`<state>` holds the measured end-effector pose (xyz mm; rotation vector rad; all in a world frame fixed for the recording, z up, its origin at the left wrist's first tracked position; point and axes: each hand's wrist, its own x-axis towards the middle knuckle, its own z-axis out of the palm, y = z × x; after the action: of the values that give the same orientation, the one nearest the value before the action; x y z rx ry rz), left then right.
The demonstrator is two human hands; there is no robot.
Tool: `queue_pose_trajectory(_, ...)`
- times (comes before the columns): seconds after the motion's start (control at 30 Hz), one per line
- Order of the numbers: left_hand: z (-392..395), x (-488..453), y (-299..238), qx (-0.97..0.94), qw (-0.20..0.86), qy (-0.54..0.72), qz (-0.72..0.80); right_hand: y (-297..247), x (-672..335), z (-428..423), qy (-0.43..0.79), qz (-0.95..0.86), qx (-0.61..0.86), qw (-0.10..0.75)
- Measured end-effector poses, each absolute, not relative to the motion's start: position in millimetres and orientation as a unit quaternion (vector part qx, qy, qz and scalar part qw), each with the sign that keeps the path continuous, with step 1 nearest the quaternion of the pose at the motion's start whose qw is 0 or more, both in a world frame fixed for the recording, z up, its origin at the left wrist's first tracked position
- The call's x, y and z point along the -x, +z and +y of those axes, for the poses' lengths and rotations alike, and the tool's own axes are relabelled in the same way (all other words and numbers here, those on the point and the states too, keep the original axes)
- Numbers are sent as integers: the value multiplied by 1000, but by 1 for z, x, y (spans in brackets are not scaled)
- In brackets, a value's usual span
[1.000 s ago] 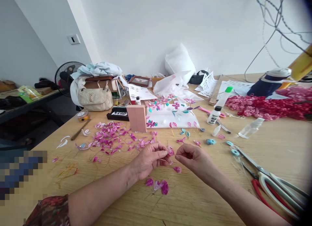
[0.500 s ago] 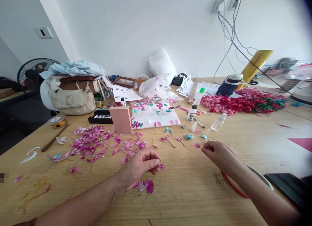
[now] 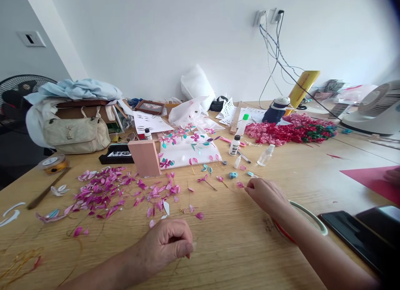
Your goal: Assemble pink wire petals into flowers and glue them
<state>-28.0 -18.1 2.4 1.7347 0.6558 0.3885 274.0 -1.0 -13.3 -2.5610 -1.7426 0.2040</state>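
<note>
My right hand (image 3: 265, 195) pinches the stem end of a small pink wire-framed petal (image 3: 240, 184), whose loop points left over the table. My left hand (image 3: 167, 242) is low at centre, its thumb and fingers pressed together. Whatever may be between those fingertips is hidden. Just beyond it lie a loose magenta petal (image 3: 199, 216) and a white petal piece (image 3: 166, 207). To the left spreads a pile of magenta petals (image 3: 100, 192) with thin wires. Stemmed pink flower pieces (image 3: 204, 179) lie between the pile and my right hand.
Behind stand a pink block (image 3: 144, 158), a black-capped bottle (image 3: 234, 146) and a clear spray bottle (image 3: 265, 156). Pink and red flower bunches (image 3: 281, 129) lie at back right. Beside my right forearm are a hoop (image 3: 312, 217) and a phone (image 3: 346, 231). Another person's hand (image 3: 393, 176) rests on pink paper (image 3: 368, 179).
The view has swung right. My left hand has come down nearer the table's front, its fingers more closed, covering where loose petals lay. My right hand keeps its pinch on the petal.
</note>
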Motion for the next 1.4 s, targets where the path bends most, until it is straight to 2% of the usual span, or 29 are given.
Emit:
queue_pose_trajectory(0.4,-16,37,-2,-742,571,162,313,-15,-267,1,70,-543,837,-1)
queue_pose_trajectory(0.73,-17,37,-1,-726,581,158,332,8,-262,-9,55,-578,814,33)
queue_pose_trajectory(0.9,-20,39,0,-713,593,169,334,33,-214,-38,80,-706,701,57)
queue_pose_trajectory(1.0,-21,41,3,-764,539,195,296,33,-177,-54,130,-773,619,52)
queue_pose_trajectory(1.13,-24,43,7,-819,468,218,249,19,-150,-60,134,-836,532,32)
queue_pose_trajectory(1.23,-27,46,8,-833,445,229,235,7,-148,-57,121,-858,495,63)
queue_pose_trajectory(1.4,-31,54,5,-811,449,242,288,-6,-160,-52,107,-826,532,152)
